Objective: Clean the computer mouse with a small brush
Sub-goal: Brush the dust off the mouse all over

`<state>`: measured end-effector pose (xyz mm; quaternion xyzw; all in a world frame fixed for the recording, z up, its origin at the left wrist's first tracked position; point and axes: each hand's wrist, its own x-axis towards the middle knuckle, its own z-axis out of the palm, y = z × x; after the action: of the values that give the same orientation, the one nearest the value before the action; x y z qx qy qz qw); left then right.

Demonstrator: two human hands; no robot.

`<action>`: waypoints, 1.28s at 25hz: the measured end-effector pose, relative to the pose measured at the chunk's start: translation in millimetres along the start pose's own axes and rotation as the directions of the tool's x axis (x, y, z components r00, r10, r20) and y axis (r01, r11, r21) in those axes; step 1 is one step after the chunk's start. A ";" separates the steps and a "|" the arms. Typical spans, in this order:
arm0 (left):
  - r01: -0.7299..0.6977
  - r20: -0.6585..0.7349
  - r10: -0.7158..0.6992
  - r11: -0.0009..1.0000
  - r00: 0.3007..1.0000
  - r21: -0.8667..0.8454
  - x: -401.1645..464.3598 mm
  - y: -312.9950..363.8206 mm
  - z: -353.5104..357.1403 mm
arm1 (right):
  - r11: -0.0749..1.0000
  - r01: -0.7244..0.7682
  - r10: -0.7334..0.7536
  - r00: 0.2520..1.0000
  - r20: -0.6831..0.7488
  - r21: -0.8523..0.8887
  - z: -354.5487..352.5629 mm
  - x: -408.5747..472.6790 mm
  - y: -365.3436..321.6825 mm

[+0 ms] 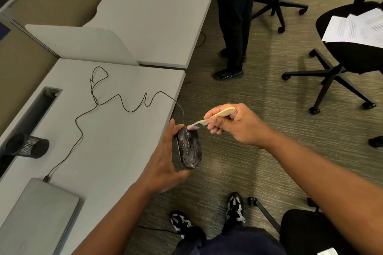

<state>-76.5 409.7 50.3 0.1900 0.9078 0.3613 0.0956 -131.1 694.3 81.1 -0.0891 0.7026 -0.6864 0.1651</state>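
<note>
The dusty black computer mouse is held in the left hand beyond the table edge; the wooden-handled brush, pinched by the right hand, touches its front.

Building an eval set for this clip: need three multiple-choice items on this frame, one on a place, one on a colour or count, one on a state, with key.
1. Where is the mouse?
A. flat on the desk
B. held off the desk edge, above the carpet
C. on a chair seat

2. What colour is the brush handle?
A. pale wood
B. red
C. black

3. What is the mouse cable doing?
A. coiled and tied
B. unplugged, hanging to the floor
C. trailing loose across the desk to the laptop

Key: 1 B, the left hand holds it past the desk edge. 2 A, light wood shows in the right hand. 3 C, it snakes over the desk to the laptop's edge.
</note>
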 end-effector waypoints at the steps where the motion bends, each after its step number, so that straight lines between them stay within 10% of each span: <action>1: -0.003 -0.006 0.003 1.000 1.000 -0.006 -0.8 0.6 0.7 | 1.000 -0.009 0.009 1.000 0.005 -0.026 -0.6 -0.1 0.4; 32: -0.032 -0.073 0.020 0.986 0.997 -0.162 5.6 -2.7 6.4 | 0.999 -0.011 0.018 0.991 -0.129 0.053 5.7 -15.3 22.4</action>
<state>-80.3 414.2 43.6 0.1803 0.8754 0.4424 0.0737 -112.6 695.3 60.5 -0.0348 0.6945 -0.7074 0.1265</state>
